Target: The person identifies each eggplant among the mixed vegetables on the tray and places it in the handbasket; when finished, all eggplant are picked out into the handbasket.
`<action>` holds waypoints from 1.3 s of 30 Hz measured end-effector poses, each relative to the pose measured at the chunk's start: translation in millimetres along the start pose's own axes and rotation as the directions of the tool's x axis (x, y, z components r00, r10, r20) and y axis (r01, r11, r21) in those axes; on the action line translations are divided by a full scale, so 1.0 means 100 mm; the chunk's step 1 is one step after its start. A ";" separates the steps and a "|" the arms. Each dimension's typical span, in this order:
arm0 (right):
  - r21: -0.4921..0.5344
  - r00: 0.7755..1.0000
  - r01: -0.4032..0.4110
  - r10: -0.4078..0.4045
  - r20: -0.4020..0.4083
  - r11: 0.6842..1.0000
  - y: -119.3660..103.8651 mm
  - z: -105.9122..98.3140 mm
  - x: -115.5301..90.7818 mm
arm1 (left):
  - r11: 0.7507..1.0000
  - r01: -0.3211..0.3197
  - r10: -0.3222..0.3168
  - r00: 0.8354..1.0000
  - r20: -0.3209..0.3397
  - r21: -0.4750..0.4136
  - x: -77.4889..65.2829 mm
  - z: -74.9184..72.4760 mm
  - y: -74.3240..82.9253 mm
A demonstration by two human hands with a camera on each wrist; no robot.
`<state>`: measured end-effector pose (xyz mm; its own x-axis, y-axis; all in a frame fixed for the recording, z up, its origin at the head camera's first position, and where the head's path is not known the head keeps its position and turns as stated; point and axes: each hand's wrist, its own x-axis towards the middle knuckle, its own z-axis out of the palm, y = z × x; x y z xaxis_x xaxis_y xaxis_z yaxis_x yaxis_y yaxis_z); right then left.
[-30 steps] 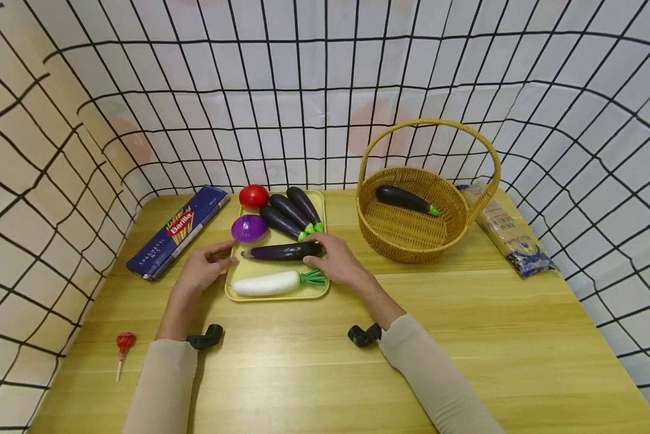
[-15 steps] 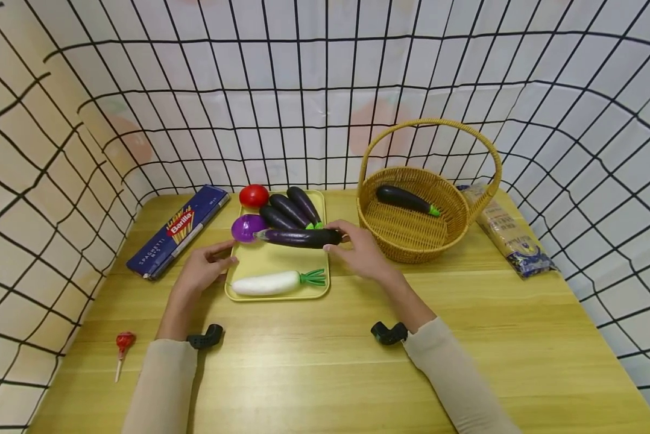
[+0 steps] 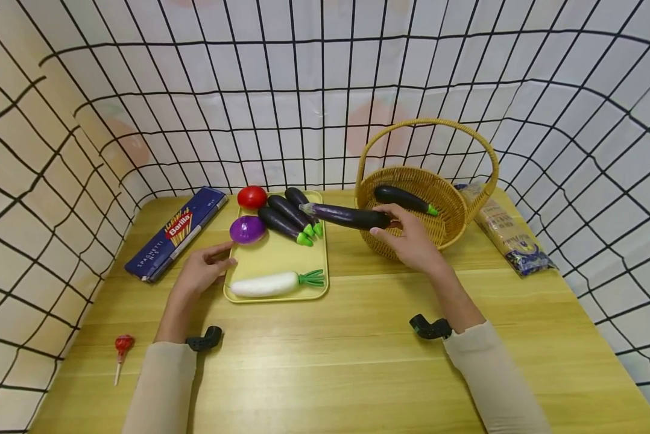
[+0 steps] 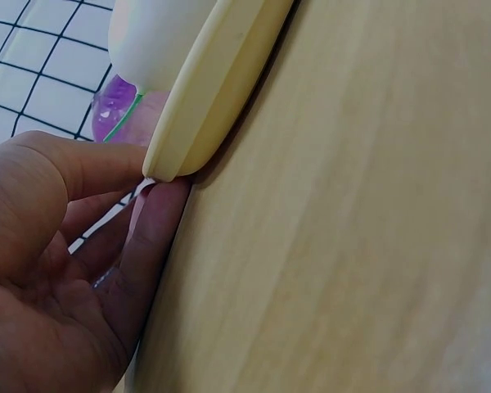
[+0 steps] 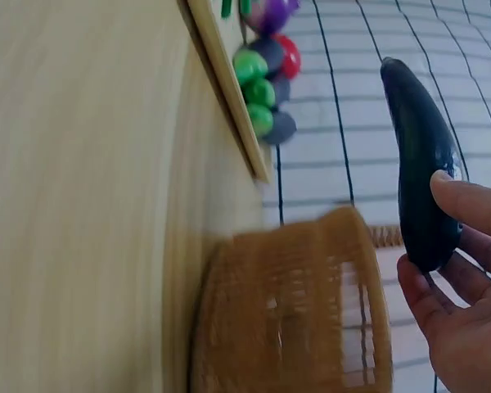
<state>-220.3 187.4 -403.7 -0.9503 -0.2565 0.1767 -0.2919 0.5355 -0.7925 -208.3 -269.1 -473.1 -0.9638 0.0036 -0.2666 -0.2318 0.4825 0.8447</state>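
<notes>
My right hand holds a long dark purple eggplant by its thick end, in the air just left of the wicker basket. The right wrist view shows thumb and fingers around that end of the eggplant. My left hand pinches the left rim of the yellow tray; up close, the fingers meet at the tray's edge. On the tray lie a white radish, a purple onion-like vegetable, a red tomato and several eggplants with green stems.
Another green-stemmed eggplant lies inside the basket, whose tall handle arches over it. A blue spaghetti box is left of the tray, a lollipop at the front left. A bag lies behind the basket's right side. Black-lined white walls surround the table.
My right hand has lifted the long eggplant off the tray and carried it right, up to the basket's left side. The left hand has stayed at the tray's rim.
</notes>
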 end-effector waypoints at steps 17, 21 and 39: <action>-0.049 0.988 -0.140 0.136 -0.079 0.989 0.48 -0.62 -0.17 | 1.000 0.006 -0.006 1.000 -0.002 0.002 0.00 -0.01 0.02; -0.053 0.982 -0.176 0.171 -0.086 0.983 0.56 -0.71 -0.17 | 1.000 0.004 -0.004 1.000 0.000 -0.003 -0.01 -0.01 0.02; -0.286 0.962 -0.262 0.272 -0.004 0.922 0.62 -0.80 0.23 | 1.000 -0.001 0.001 1.000 0.003 0.002 -0.01 -0.01 0.02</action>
<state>-268.6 279.0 -401.8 -0.9943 -0.0977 -0.0427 -0.0515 0.7909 -0.6098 -207.8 -269.1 -470.8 -0.9636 0.0062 -0.2673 -0.2310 0.4841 0.8440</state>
